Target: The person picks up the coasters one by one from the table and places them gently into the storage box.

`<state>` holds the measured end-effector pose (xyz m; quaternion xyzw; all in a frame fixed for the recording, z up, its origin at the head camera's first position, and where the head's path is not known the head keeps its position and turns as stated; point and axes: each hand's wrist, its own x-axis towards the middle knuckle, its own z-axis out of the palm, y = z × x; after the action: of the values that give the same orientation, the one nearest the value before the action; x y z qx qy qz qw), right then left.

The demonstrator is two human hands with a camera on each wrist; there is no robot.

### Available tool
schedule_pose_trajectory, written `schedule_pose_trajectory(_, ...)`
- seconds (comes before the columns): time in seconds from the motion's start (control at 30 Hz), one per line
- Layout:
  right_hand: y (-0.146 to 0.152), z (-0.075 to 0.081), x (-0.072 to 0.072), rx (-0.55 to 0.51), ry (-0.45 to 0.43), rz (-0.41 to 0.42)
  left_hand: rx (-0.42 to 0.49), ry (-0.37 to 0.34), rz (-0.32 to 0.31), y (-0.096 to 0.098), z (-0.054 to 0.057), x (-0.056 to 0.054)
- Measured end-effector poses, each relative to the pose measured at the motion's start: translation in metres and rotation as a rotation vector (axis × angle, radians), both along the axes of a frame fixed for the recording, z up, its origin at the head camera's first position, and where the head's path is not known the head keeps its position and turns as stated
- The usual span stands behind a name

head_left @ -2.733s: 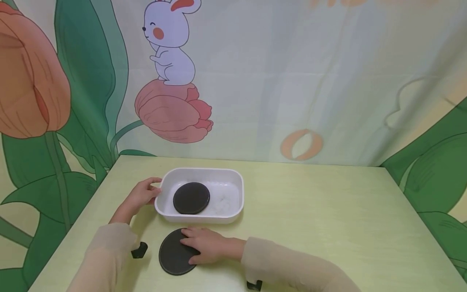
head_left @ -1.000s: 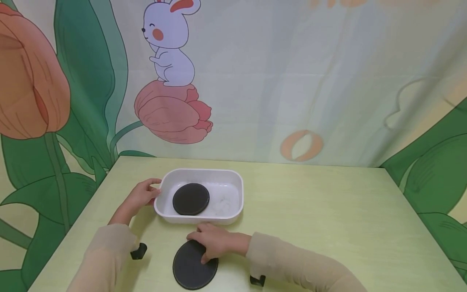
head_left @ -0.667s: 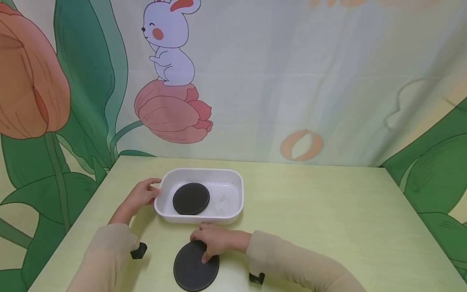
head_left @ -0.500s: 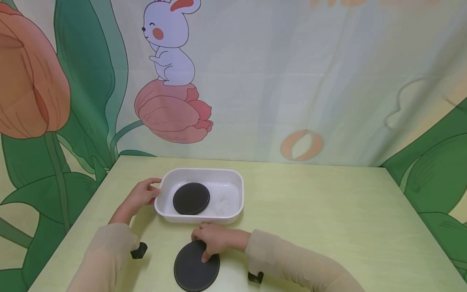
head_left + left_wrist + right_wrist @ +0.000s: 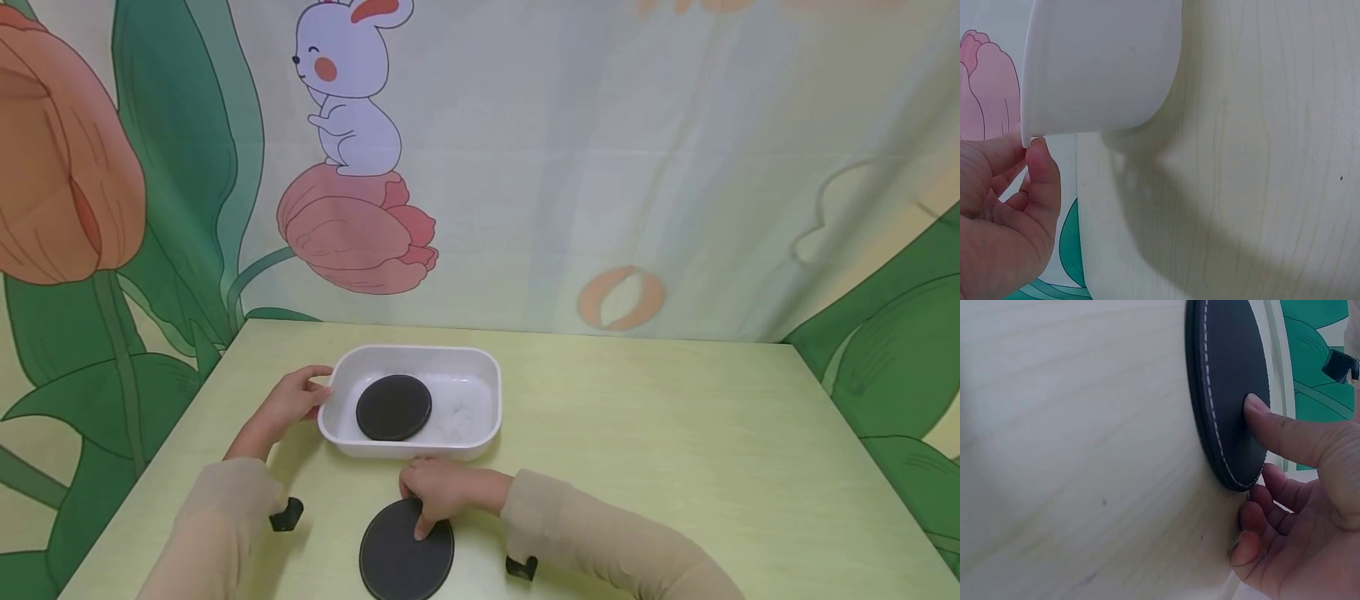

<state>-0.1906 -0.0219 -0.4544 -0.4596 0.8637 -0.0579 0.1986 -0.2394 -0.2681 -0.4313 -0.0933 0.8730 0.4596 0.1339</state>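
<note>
My left hand [image 5: 291, 395] holds the left end of a white plastic tray [image 5: 480, 448]; in the left wrist view, thumb and index finger [image 5: 1042, 164] meet at the tray's rim. Inside lies a black round coaster [image 5: 393, 407], toward the left. In front of the tray, my right hand [image 5: 444, 490] holds another black coaster [image 5: 405, 554] by its far right edge. The right wrist view shows white stitching around this coaster [image 5: 1232, 381], a layered edge, the thumb [image 5: 1257, 407] on its face and the other fingers curled at its rim.
The pale green table [image 5: 645, 467] extends to the right of the tray. A printed curtain [image 5: 510, 167] with a rabbit and tulips hangs behind it. Black wrist devices [image 5: 287, 514] show under both sleeves.
My right hand has drawn the front coaster nearer and to the right. Its fingers, earlier spread over the top, now curl at the edge. My left hand and the tray stay put.
</note>
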Motion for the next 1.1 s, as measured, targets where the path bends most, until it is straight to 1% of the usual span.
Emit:
schedule_pose_trajectory(0.17, 0.001, 0.002, 0.000, 0.000, -0.007, -0.003, -0.001, 0.004, 0.005, 0.000, 0.000, -0.001)
schedule_pose_trajectory(0.37, 0.002, 0.000, 0.000, -0.042, -0.060, -0.025, -0.004, -0.004, 0.004, 0.001, 0.000, -0.001)
schedule_pose_trajectory(0.5, 0.004, 0.000, 0.002, -0.082, -0.103, -0.060, -0.007, -0.004, 0.003, 0.001, 0.000, -0.001)
schedule_pose_trajectory(0.7, 0.009, 0.001, 0.006, -0.105, -0.104, -0.100, -0.003, 0.002, 0.002, -0.001, -0.002, -0.001)
schedule_pose_trajectory(0.87, 0.014, 0.008, 0.008, -0.159, -0.170, -0.115, 0.004, 0.016, -0.003, -0.001, -0.002, -0.001)
schedule_pose_trajectory(1.1, 0.022, 0.020, 0.007, -0.225, -0.275, -0.083, 0.019, 0.044, -0.034, -0.002, -0.001, 0.000)
